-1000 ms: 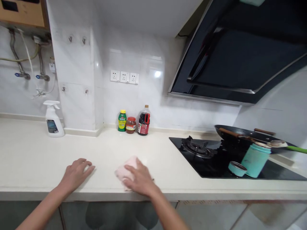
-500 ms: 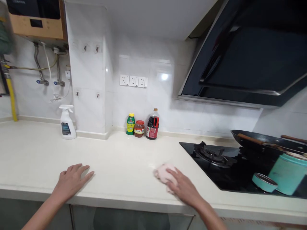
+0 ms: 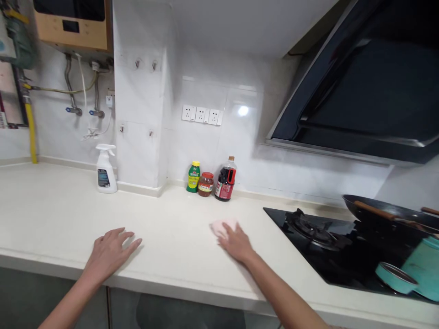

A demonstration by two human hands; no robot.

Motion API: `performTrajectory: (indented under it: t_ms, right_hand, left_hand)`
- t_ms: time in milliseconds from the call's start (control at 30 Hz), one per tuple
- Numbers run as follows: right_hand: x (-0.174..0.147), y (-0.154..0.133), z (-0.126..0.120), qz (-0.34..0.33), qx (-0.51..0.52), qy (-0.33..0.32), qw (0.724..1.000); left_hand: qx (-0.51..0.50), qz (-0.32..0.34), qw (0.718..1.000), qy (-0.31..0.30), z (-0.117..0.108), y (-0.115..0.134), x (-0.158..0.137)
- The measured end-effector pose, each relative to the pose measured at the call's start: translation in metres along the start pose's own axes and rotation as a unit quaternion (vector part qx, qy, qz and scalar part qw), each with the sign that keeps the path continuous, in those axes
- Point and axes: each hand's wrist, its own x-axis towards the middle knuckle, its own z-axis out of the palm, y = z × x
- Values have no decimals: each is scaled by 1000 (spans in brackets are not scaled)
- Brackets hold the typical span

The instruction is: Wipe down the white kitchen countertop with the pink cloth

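Note:
A pale pink cloth [image 3: 222, 225] lies flat on the white countertop [image 3: 171, 256], partly covered by my right hand [image 3: 236, 243]. The fingers of that hand press down on the cloth, and its far edge shows beyond them. My left hand [image 3: 111, 250] is at the counter's front left, fingers spread, with nothing in it. Against the wall beyond the cloth stand a green bottle with a yellow cap [image 3: 194, 177], a red-lidded jar [image 3: 206, 184] and a dark sauce bottle [image 3: 225, 179].
A white spray bottle [image 3: 106, 169] stands at the left by the wall pillar [image 3: 140, 151]. To the right is a black gas hob [image 3: 343, 262] with a wok [image 3: 394, 211], a turquoise canister [image 3: 425, 265] and a small turquoise lid-like cup [image 3: 396, 277]. A dark range hood [image 3: 363, 96] overhangs it.
My right hand has moved the cloth away from the counter's front edge and slightly left. The whole view has shifted, with the scene now further right; my left hand stays spread.

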Motion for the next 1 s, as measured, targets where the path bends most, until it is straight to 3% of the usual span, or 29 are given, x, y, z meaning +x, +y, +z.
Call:
performTrajectory:
  t_ms: [133,200,267,333,400,500,600,667,800,1000]
  right_hand:
    - [-30,-76,12,-137,60,-43,988]
    - [-51,-87,12,-216,103,-69,968]
    - [-62,-76,10,-254,127,-93,954]
    - [-57,-47,10,-234,119,-90,961]
    - [-37,-7,12,-177,78,-37,980]
    - [9,55,18,-61,-30,61,996]
    - [60,102,23,25,-60,76,995]
    - [93,117,26,61,-61,81,993]
    - [152,109,40,85,-54,90,991]
    - [211,37,75,48,-36,80,995]
  left_hand:
    - [1,-10,1000,-2,-3,2,-3]
    - [5,-13,1000,-8,-4,3,-5]
    - [5,-10,1000,-11,-6,4,-6]
    - [0,-4,1000,-10,-7,5,-7]
    - [-10,0,1000,-5,-7,5,-8]
    - [-22,6,1000,19,-5,3,-9]
    - [-32,22,999,39,2,-1,-11]
    - [-33,36,998,46,8,-5,-13]
    - [-30,61,995,70,17,-12,-15]
    - [-30,74,993,85,18,-12,-14]
